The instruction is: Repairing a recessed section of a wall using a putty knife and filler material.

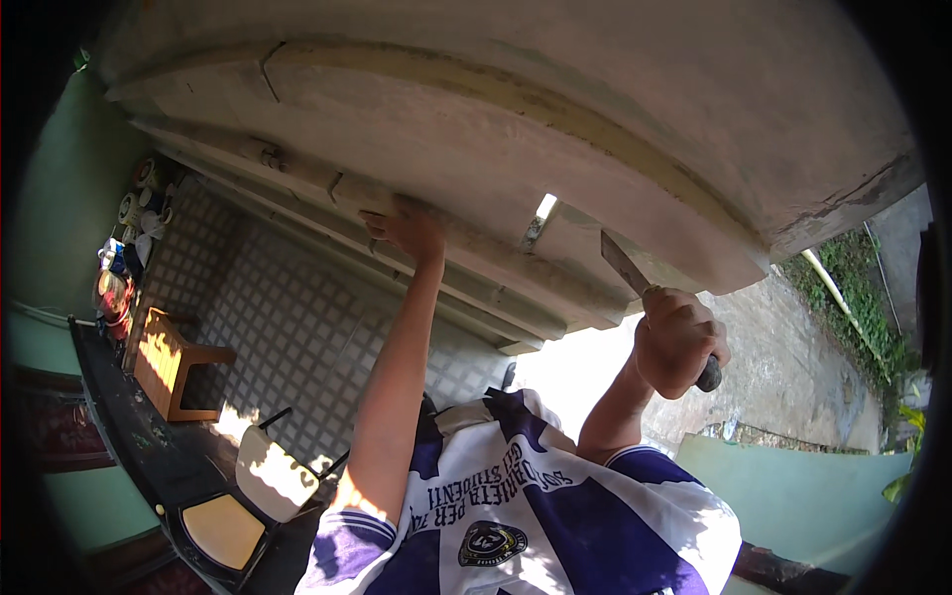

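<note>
My right hand point(679, 342) is closed round the dark handle of a knife point(625, 266). Its flat grey blade points up and left toward a pale plastered ledge point(654, 203), and I cannot tell whether the tip touches it. My left hand point(409, 233) rests against the underside of the stepped moulding point(476, 253), fingers spread along its edge. Between the hands, a small metal strip point(534, 234) sits by a bright gap in the moulding. Short hooked rods point(335, 185) stick out of the plaster further left.
A wooden stool point(178, 367) and a chair with a pale seat point(273, 476) stand at lower left on the tiled floor point(307, 297). Buckets and containers point(124, 268) line the left wall. A low green wall point(783, 496) and plants point(843, 293) are at the right.
</note>
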`<state>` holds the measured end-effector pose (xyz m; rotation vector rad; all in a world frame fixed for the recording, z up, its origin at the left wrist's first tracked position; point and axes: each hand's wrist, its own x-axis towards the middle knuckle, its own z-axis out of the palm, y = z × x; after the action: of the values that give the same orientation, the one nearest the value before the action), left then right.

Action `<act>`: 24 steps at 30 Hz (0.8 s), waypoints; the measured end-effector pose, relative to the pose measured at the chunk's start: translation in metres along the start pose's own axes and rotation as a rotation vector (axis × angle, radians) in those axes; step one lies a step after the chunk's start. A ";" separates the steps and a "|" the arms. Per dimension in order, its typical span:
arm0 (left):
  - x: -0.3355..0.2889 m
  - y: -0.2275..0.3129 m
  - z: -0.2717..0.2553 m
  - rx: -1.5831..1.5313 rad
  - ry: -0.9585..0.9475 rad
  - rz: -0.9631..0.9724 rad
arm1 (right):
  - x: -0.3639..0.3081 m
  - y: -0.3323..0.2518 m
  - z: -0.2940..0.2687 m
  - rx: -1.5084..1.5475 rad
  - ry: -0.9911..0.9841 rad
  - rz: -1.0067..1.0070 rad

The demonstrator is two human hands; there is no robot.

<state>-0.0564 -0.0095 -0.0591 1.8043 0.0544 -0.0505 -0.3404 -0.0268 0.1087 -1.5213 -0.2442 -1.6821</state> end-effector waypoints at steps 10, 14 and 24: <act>-0.004 -0.001 0.001 0.004 -0.020 0.008 | -0.001 0.005 0.004 0.036 -0.034 -0.032; -0.002 0.000 0.001 0.023 0.033 0.060 | -0.002 0.011 0.011 -0.089 -0.041 -0.059; 0.013 -0.021 0.012 0.029 0.050 0.069 | -0.012 0.020 0.020 -0.062 -0.029 0.042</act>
<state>-0.0446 -0.0166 -0.0834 1.8351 0.0279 0.0434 -0.3133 -0.0218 0.0952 -1.5874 -0.1759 -1.6491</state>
